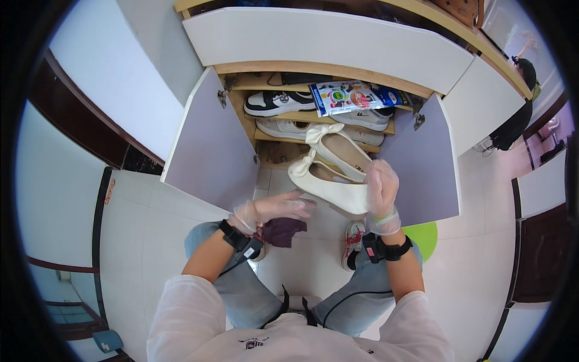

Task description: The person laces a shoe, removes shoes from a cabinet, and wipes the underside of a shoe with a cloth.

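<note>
My right hand [382,188], in a clear plastic glove, grips a pair of white bow-toed flat shoes [332,197] by their heels. Their toes point toward the shoe cabinet, in front of its lower shelves. Gloved as well, my left hand [285,206] is apart from the shoes, fingers spread and nothing in its grasp. Just below it is a dark purple cloth [285,231]; whether it touches the hand is unclear. On the cabinet shelves sit a black-and-white sneaker [267,103] and other pale shoes [282,129]. A printed plastic packet [346,97] lies across the upper shoes.
The left cabinet door [212,145] and right cabinet door [416,167] stand swung outward on either side of my hands. A bright green round object [423,240] is partly behind my right forearm. A brown bag [459,10] rests on the cabinet top.
</note>
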`<state>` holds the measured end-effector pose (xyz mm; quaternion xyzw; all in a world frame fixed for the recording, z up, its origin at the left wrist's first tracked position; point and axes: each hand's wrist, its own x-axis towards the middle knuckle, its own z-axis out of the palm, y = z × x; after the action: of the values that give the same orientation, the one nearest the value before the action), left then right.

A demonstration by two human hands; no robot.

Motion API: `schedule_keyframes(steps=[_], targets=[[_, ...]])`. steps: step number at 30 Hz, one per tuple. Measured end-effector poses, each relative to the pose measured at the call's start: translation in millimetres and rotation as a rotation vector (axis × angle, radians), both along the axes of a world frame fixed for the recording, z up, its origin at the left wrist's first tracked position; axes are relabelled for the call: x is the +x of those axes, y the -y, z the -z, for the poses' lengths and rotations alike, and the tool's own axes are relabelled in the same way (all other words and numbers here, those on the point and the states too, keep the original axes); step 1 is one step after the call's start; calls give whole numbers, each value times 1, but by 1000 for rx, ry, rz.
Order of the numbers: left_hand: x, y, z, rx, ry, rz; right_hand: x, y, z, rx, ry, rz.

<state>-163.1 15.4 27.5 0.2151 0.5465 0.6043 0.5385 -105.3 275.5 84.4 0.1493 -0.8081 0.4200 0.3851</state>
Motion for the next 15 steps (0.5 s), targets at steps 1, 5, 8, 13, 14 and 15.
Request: schedule_keyframes(steps=[1,5,8,13,14,15], targets=[[1,-3,7,149,84,-29,1,4,1,45,-69,-15],[10,-30,14,526,274,-300,8,19,9,222,-276,9],[18,-46,9,662,243,-534,9,30,14,270,-355,-31],[7,-44,3,620,463,-761,5,50,10,406,-321,-149],[2,-45,-1,627,458,-791,3,52,9,397,-319,-153],[-4,-43,-4,635,451,-829,2,56,9,389,-303,-131]])
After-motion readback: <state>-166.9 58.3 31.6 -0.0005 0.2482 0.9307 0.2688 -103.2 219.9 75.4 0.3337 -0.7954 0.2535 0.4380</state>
